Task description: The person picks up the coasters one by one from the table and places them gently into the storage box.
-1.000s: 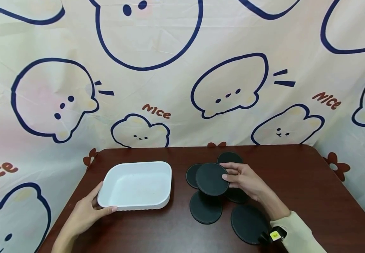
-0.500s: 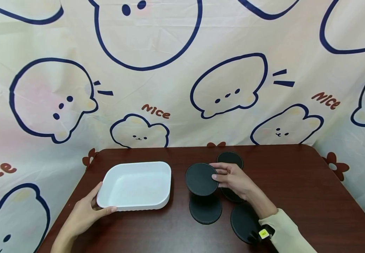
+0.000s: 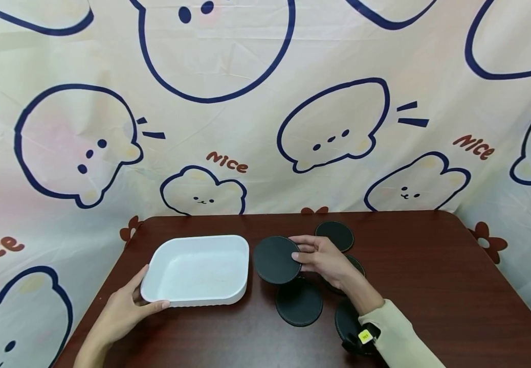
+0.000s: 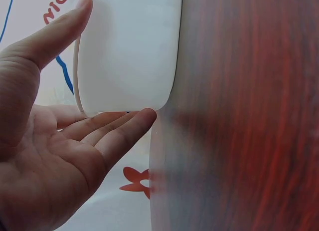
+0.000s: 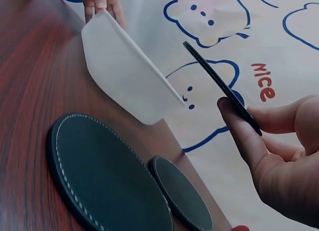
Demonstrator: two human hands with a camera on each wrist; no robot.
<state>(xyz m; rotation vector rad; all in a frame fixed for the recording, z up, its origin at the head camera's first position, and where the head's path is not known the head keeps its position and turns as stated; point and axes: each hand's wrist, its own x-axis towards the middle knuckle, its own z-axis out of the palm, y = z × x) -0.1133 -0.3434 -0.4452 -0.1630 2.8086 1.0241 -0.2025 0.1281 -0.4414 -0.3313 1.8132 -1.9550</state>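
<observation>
My right hand (image 3: 325, 263) pinches a round black coaster (image 3: 277, 260) by its right edge between thumb and fingers. In the right wrist view this coaster (image 5: 217, 80) shows edge-on, raised above the table. Below it lies another black coaster (image 3: 299, 302), larger and stitched in white in the right wrist view, with a smaller stitched coaster (image 5: 182, 193) beyond it; the held one hides that smaller one in the head view. My left hand (image 3: 122, 311) holds the near left corner of a white rectangular plastic tub (image 3: 242, 289), thumb on the near side, fingers along the left end.
More black coasters lie on the brown table (image 3: 440, 286): one at the back (image 3: 335, 235), one (image 3: 356, 264) partly behind my right hand, and one (image 3: 346, 319) partly under my right wrist. A cloth backdrop (image 3: 261, 128) with bear drawings hangs behind the table.
My right hand has carried the coaster leftward towards the tub, covering a coaster that showed on the table earlier. My left hand and the tub have stayed in place.
</observation>
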